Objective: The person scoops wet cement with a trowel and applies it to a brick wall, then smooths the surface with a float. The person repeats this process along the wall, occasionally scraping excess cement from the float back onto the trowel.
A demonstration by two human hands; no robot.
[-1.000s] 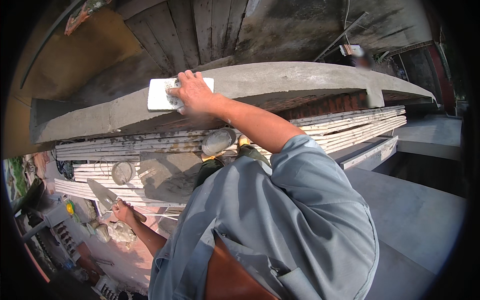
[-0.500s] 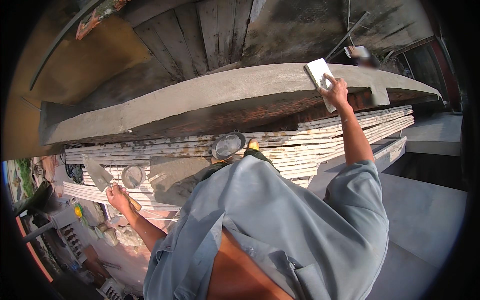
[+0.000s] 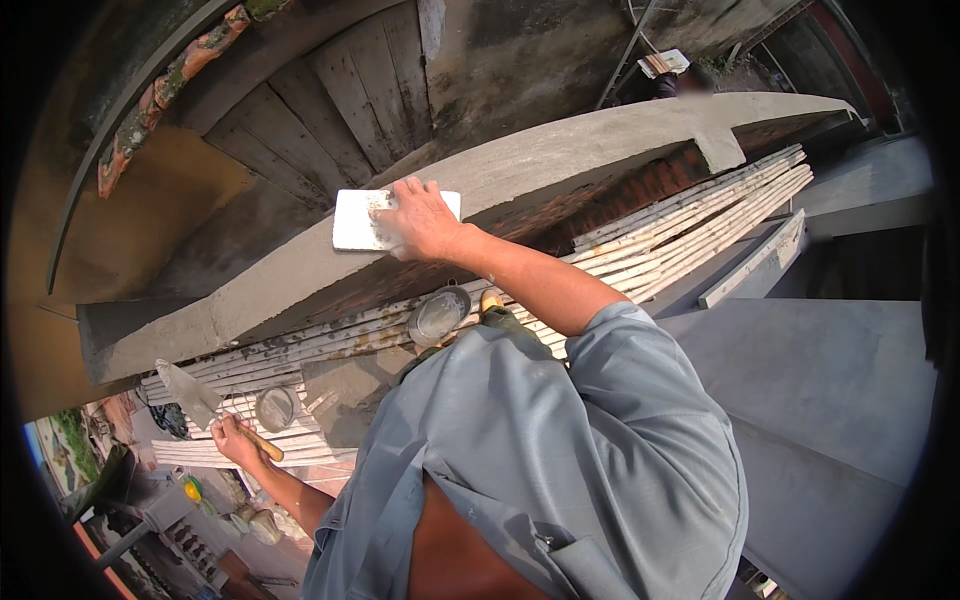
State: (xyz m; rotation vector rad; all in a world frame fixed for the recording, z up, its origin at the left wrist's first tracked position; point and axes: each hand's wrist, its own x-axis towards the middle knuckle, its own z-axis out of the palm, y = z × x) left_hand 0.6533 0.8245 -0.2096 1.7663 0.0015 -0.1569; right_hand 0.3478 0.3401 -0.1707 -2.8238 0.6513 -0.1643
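My right hand [image 3: 425,222] is closed on a white rectangular plastering float [image 3: 353,222], which lies against the grey mortar-coated top of a long curved wall [image 3: 570,150]. Dark smears mark the float beside my fingers. Lower left, my left hand [image 3: 235,442] grips the wooden handle of a pointed trowel [image 3: 190,395], its blade angled up and to the left. Just right of that blade is a small round bucket [image 3: 276,408]. A grey mortar board [image 3: 350,390] lies between this bucket and my body. Another bucket [image 3: 440,315] with grey residue stands near my foot.
Pale poles form a scaffold platform [image 3: 610,270] along the wall. Exposed brick [image 3: 640,205] shows under the coating. Weathered planks [image 3: 360,90] are beyond the wall. At far right, a partly blurred person is near a light tray-like object [image 3: 664,63]. Cluttered ground lies lower left.
My right hand has slid the float leftward along the wall top, from the right part to the middle, and turned it level. My view has shifted; the left hand still holds the trowel.
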